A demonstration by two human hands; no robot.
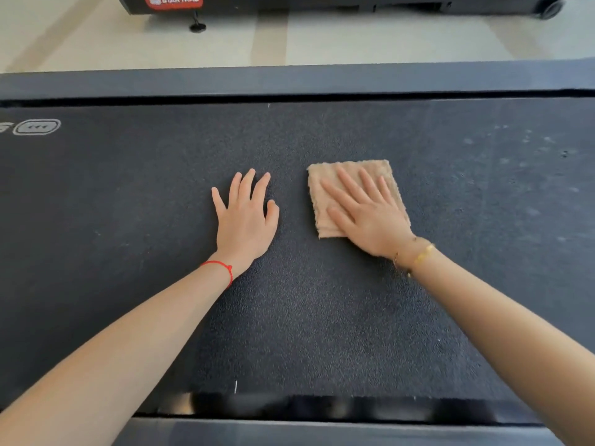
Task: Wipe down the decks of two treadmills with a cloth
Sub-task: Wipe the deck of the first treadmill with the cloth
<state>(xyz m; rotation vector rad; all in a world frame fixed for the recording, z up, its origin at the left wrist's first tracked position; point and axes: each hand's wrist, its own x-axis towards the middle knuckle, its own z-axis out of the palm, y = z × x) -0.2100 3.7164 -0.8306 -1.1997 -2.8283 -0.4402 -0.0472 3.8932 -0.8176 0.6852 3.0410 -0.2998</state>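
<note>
The right hand (370, 217) lies flat, fingers straight and spread, pressing a folded tan cloth (351, 181) onto the dark treadmill belt (322, 317); no grip closes on it. The cloth shows beyond and left of those fingers. Just left, apart from the cloth, the left hand (246, 220) rests open-palmed on the belt.

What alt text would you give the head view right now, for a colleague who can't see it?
A person's right hand presses a folded beige cloth flat on a dark treadmill belt, while the left hand rests open on the belt beside it. Pale scuff marks show to the right; a second Star Trac treadmill stands beyond.
</note>
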